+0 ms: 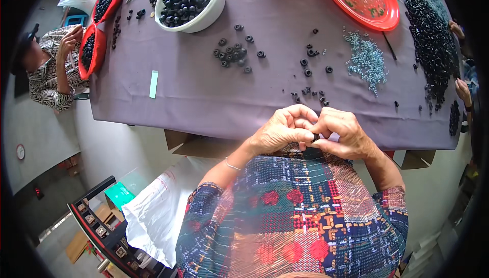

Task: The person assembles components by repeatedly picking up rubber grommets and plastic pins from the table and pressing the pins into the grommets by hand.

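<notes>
Near the table's front edge, my left hand (pixel 286 129) and my right hand (pixel 344 134) meet fingertip to fingertip. Between them they pinch a small black round part (pixel 316 137), mostly covered by the fingers. Just beyond the hands lie several small black pieces (pixel 307 91) on the grey tablecloth (pixel 183 84). Farther off are a few black ring-shaped parts (pixel 304 62). A loose group of similar black rings (pixel 230 54) sits to the left, and a heap of tiny shiny pale-blue pieces (pixel 365 61) to the right.
A white bowl (pixel 218 9) full of black round parts stands at the far left, near red containers (pixel 100 63) of black pieces. A red tray (pixel 389 17) and a big black heap (pixel 430 43) occupy the right. Other people's hands (pixel 462 92) show there; another person (pixel 53 69) sits left.
</notes>
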`<control>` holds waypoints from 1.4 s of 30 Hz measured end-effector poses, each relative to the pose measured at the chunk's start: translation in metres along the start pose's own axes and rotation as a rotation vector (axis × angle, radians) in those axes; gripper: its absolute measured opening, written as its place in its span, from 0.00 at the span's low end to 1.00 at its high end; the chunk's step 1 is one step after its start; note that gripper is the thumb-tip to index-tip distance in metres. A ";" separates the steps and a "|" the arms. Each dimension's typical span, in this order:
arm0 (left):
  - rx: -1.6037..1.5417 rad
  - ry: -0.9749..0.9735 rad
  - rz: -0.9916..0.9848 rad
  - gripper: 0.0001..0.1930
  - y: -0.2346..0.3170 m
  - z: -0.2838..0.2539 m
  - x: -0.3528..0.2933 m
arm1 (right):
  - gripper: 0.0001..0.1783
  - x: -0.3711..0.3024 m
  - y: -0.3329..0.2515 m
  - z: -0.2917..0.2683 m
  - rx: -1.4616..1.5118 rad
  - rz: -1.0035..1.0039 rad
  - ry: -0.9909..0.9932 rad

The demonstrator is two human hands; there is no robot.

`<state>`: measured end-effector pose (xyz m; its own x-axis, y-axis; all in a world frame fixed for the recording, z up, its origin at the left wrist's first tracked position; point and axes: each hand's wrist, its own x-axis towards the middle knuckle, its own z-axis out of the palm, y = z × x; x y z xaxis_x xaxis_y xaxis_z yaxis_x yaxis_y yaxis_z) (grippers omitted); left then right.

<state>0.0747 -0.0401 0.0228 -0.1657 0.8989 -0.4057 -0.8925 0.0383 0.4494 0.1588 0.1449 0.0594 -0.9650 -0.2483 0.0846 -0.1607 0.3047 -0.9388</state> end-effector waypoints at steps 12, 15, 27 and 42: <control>0.244 0.255 0.206 0.10 0.025 -0.002 -0.013 | 0.11 0.019 0.006 0.001 0.138 0.060 0.248; 0.813 0.547 0.604 0.08 0.041 -0.016 -0.007 | 0.08 0.024 0.036 -0.028 -0.445 -0.003 0.560; 1.896 1.062 1.049 0.12 0.092 -0.044 0.021 | 0.08 0.058 0.082 -0.052 -0.950 -0.064 0.400; 1.555 0.583 0.713 0.13 0.061 -0.011 0.062 | 0.06 0.012 0.039 -0.021 -0.264 0.074 0.655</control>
<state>0.0051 0.0132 0.0167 -0.7166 0.6845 0.1341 0.5177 0.3931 0.7599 0.1365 0.1732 0.0304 -0.8882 0.3606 0.2849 -0.0548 0.5326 -0.8446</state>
